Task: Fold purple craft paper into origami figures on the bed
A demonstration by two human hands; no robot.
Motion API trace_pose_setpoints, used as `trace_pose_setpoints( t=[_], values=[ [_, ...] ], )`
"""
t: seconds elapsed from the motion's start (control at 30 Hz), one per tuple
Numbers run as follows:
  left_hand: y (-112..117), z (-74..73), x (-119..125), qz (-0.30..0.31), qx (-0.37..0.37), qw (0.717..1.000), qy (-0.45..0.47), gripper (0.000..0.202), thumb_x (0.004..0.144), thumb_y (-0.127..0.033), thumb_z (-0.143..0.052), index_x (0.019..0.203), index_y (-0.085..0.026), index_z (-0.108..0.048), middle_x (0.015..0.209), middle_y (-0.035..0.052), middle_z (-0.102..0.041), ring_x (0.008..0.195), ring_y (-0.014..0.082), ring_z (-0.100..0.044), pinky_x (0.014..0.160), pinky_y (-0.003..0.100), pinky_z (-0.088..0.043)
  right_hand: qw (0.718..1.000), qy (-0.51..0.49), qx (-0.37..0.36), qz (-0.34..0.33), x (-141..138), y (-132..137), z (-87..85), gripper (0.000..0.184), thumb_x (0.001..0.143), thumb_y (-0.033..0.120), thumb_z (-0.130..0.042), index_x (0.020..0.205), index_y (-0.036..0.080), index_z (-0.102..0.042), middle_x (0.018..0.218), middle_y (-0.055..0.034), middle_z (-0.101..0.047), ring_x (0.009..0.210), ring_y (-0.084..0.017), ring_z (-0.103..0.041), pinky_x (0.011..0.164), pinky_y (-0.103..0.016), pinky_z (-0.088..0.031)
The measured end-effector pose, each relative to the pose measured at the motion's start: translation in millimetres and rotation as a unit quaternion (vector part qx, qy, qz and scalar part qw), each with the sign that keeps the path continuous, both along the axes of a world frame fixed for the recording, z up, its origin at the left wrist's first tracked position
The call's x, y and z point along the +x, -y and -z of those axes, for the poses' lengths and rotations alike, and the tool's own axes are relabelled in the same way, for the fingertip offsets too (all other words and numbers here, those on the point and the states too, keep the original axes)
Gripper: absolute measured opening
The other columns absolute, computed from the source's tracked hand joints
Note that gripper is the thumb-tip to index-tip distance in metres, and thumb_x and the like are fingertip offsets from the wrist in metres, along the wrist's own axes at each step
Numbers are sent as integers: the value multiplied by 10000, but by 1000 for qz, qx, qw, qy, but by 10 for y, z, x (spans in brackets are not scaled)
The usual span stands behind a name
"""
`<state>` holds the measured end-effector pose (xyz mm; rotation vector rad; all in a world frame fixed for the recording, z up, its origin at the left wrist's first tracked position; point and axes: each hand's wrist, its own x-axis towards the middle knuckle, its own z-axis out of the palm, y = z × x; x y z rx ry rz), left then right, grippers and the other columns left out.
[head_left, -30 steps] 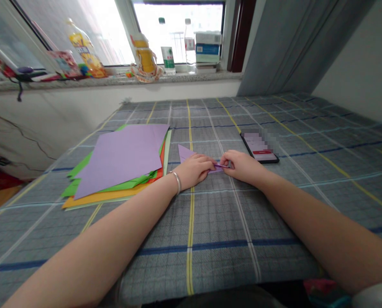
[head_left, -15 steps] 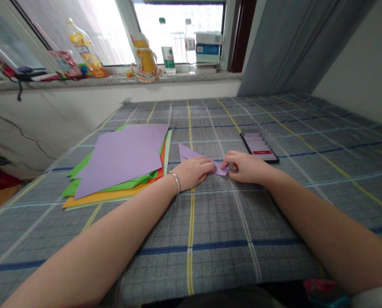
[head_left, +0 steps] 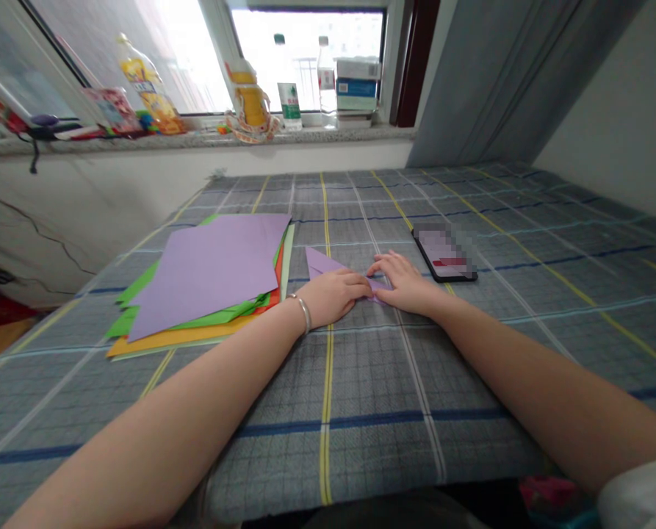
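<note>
A folded piece of purple paper (head_left: 319, 262) lies on the checked cloth, its pointed left end showing. My left hand (head_left: 336, 295), with a silver bangle at the wrist, rests across its middle. The fingers are close together and bent, holding the paper down against the cloth. My right hand (head_left: 402, 283) is at the paper's right end, thumb and fingers apart. Its thumb touches or lies very near the edge of the paper; exact contact is hard to see. Both hands cover much of the folded piece.
To the left lies a stack of coloured sheets with a purple sheet (head_left: 217, 264) on top. A phone (head_left: 438, 253) lies beyond my right hand. Bottles, a yellow cup (head_left: 249, 103) and boxes (head_left: 356, 92) stand on the windowsill (head_left: 195, 139). The checked cloth (head_left: 372, 367) covers the surface.
My right hand has opened out of its pinch at the paper's right end and shifted slightly left, its fingers now spread. My left hand has stayed in place.
</note>
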<state>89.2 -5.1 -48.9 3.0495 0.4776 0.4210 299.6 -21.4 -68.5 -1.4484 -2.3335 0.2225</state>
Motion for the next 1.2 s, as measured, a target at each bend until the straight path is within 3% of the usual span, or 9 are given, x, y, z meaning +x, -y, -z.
trace_pose_setpoints(
  t=[0.07,0.27,0.8,0.93,1.1,1.2],
  values=[
    [8,-31,2,3,16,1000,-9,289,853,-53,-473,1061,-155,-645,1110,69,-666,1067,187,-590,1000,343,-455,1000,2,-16,19,9,-24,11,367,752,232,-587,1113,228,-522,1361,-99,-464,1371,-274,-298,1128,-502,-201],
    [32,-106,-14,14,55,998,-29,231,869,-99,-504,1016,-174,-666,1065,58,-697,1040,196,-604,968,363,-473,998,-16,-41,53,22,-49,-20,432,676,171,-565,1084,225,-434,1233,-104,-519,1208,-269,-446,1041,-445,-336],
    [10,-150,-106,5,65,997,-51,206,871,-122,-514,958,-188,-688,1012,38,-705,994,180,-606,918,329,-488,991,-79,-96,46,98,-70,-24,452,664,53,-472,1083,207,-399,1367,-158,-495,1307,-236,-428,1062,-421,-328],
    [5,-107,-115,0,59,998,-36,200,869,-120,-508,947,-190,-677,996,34,-697,979,169,-604,915,313,-480,991,-91,-96,27,125,-87,-8,476,645,22,-449,1084,205,-429,1387,-152,-493,1313,-224,-431,1063,-436,-331],
    [12,-54,-122,-42,75,996,-40,157,867,-133,-502,911,-174,-647,968,61,-656,899,176,-590,846,302,-483,993,-86,-84,-10,134,-74,-72,433,634,-30,-396,960,192,-573,1354,-101,-543,1349,-187,-389,1114,-426,-264],
    [32,-51,-110,-55,93,993,-49,141,878,-149,-496,928,-164,-627,970,75,-637,882,186,-578,813,307,-478,991,-106,-84,9,115,-51,-127,394,685,-22,-370,895,184,-632,1326,-95,-568,1326,-174,-421,1111,-402,-279]
  ],
)
